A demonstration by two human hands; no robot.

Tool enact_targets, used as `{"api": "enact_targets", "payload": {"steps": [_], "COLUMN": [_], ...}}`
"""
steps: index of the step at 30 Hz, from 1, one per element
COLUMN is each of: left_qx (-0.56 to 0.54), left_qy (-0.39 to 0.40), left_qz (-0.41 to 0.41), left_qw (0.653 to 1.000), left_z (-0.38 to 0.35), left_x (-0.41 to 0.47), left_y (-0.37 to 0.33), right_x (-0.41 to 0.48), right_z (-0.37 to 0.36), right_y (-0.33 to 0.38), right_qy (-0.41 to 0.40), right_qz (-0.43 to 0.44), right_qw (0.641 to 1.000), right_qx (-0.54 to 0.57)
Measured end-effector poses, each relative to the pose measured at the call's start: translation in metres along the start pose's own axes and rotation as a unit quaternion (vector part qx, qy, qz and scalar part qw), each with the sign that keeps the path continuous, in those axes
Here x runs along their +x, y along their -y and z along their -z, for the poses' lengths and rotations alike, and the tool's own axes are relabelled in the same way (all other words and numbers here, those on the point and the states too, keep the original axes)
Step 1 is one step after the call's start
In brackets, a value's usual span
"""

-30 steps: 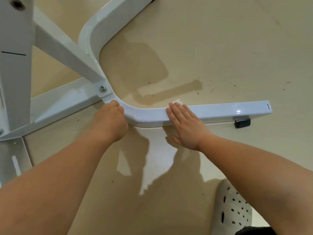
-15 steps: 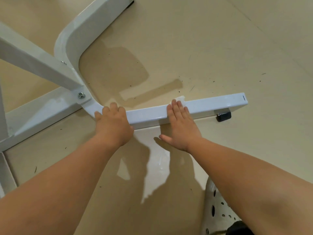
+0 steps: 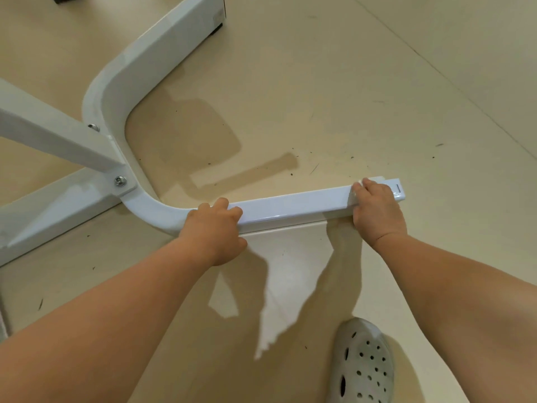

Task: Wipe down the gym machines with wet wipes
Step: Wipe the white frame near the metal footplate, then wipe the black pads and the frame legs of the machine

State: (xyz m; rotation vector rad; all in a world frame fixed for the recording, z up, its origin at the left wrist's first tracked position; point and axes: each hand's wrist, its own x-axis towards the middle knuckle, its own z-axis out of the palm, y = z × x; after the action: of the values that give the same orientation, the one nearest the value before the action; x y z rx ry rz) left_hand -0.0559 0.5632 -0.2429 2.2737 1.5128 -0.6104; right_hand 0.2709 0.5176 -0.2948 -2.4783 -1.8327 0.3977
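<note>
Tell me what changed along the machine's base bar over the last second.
The right hand slid the wet wipe along the white base bar from near its middle out to the free end, and its fingers are now curled over the wipe instead of flat. The left hand edged the same way, past the bend, and still grips the bar. The bar itself stayed put.

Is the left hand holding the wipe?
No, the wet wipe sits under the right hand; the left hand grips the bare frame bar.
</note>
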Motion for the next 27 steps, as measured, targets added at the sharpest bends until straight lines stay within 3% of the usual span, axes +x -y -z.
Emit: {"api": "enact_targets", "payload": {"steps": [4,8,14,18,21,24,27], "left_qx": [-0.039,-0.084,-0.08,-0.064,-0.12,-0.315,-0.488], "left_qy": [-0.004,0.006,0.042,0.11,0.085,0.011,-0.062], "left_qz": [0.008,0.039,0.056,0.038,0.043,0.079,0.105], "left_qw": [0.999,0.996,0.994,0.991,0.988,0.946,0.864], "left_z": [0.02,0.051,0.082,0.097,0.109,0.109,0.107], "left_x": [-0.011,-0.029,-0.073,-0.111,-0.135,-0.151,-0.164], "left_y": [0.015,0.051,0.123,0.17,0.194,0.224,0.256], "right_x": [0.011,0.005,-0.006,-0.032,-0.052,-0.073,-0.088], "right_z": [0.008,0.016,0.034,0.048,0.06,0.072,0.086], "right_y": [0.057,0.151,0.27,0.339,0.374,0.405,0.437], "right_qy": [0.011,0.06,0.159,0.217,0.254,0.287,0.288], "right_qz": [0.071,0.155,0.131,0.085,0.081,0.08,0.084], "right_qw": [0.997,0.98,0.932,0.868,0.827,0.785,0.77], "right_qx": [0.021,0.114,0.299,0.439,0.496,0.543,0.562]}}
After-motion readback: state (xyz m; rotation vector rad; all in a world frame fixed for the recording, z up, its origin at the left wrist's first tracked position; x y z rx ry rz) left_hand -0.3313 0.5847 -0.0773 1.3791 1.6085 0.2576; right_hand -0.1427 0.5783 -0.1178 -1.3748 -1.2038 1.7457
